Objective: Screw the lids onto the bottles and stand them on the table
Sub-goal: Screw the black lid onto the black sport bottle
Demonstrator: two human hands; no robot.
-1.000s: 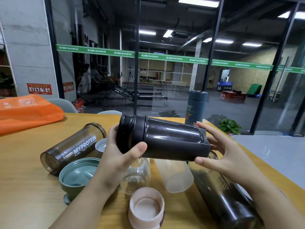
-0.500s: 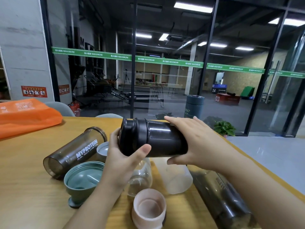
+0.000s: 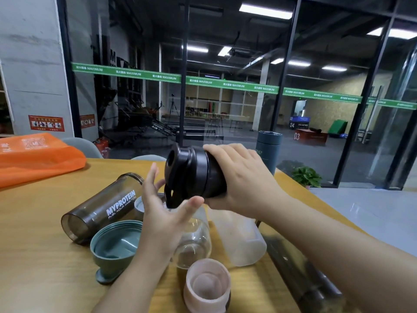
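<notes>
My right hand (image 3: 243,179) grips a black bottle (image 3: 209,175) from above, held in the air and tilted, its black lid (image 3: 180,172) facing left toward me. My left hand (image 3: 162,213) is spread just below and left of the lid, fingers straight, thumb near the lid's lower edge. On the wooden table (image 3: 33,256) lie a smoky MYPROTEIN bottle (image 3: 101,208), a clear bottle (image 3: 194,242), a frosted white bottle (image 3: 241,240) and a dark bottle (image 3: 302,274). A green lid (image 3: 115,247) and a pink lid (image 3: 207,288) lie open side up.
An orange bag (image 3: 38,157) lies at the table's far left. A dark teal capped bottle (image 3: 268,150) stands upright at the far edge behind my right hand. A small grey lid (image 3: 139,203) sits beside the MYPROTEIN bottle. Glass walls stand beyond the table.
My left hand has let go of the lid and spread open. My right hand has slid along the bottle toward the lid and tipped the lid end upward.
</notes>
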